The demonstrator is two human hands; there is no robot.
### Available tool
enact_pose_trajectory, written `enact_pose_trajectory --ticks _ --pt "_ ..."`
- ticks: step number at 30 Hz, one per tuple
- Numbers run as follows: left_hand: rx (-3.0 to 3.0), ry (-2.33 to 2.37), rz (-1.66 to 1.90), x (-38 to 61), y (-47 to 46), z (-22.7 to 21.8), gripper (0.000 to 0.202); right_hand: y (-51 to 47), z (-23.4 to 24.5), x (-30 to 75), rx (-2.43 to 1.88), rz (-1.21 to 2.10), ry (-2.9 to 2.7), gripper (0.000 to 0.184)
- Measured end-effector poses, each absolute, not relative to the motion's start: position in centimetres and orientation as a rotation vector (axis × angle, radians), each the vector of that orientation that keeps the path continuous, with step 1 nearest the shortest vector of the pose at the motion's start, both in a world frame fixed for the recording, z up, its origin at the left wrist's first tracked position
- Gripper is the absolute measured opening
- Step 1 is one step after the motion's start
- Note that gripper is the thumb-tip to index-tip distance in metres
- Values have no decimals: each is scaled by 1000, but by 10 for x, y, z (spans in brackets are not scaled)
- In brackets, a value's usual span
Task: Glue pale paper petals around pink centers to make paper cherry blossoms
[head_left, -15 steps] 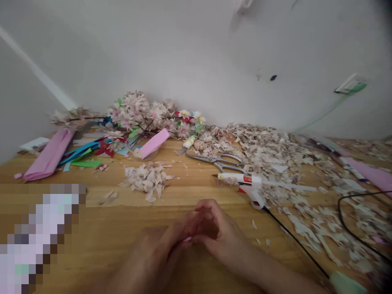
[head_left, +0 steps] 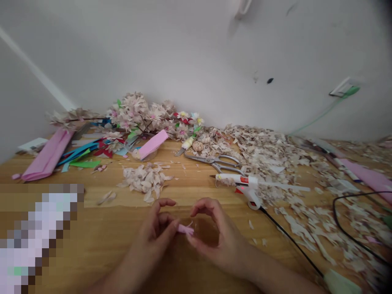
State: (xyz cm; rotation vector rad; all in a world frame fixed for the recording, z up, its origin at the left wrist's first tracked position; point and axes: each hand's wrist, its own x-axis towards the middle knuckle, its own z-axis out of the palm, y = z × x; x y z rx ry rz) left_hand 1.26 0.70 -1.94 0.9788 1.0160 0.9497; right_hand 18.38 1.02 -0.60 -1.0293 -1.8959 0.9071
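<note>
At the near middle of the worktop (head_left: pixel 101 222), a fringed pink paper piece (head_left: pixel 184 229) had just come into plain view between the two hands. Half a second earlier the hands had met over it and only a speck of pink showed; now they had parted a little, and the piece lay bare with a few thin strands splayed at its right end. The left hand (head_left: pixel 153 232) held its left end pinched between thumb and fingers. The right hand (head_left: pixel 222 241) had a loose, open grip, its fingers curled well clear of the thumb, whose tip sat just under the strands; whether it touched them could not be told. The change suggested that the handling had turned from a covered, two-handed hold to work on the frayed end, with the left grip bearing the piece. Farther off, the petal pile (head_left: pixel 147 179), the scissors (head_left: pixel 213 162) and the hot glue gun (head_left: pixel 250 187) lay undisturbed, none of them touched by either hand.
</note>
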Motion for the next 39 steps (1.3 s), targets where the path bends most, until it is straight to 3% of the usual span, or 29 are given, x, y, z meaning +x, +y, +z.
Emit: enact_pose_trajectory --ticks 6,11,15,25,39 --pt "775 977 898 15 18 -23 48 17 -11 186 -1092 1120 -1722 12" --pt "873 942 936 20 15 -21 43 18 -13 181 -1045 1414 -1736 27" --pt "985 943 1049 24 12 -18 35 16 -15 173 -1020 1511 -1684 25" --pt "938 965 925 22 19 -20 44 15 -23 172 -1029 1380 -1671 12" --pt "1053 1022 1062 18 25 -26 33 28 -33 176 -1168 1083 -1734 7"
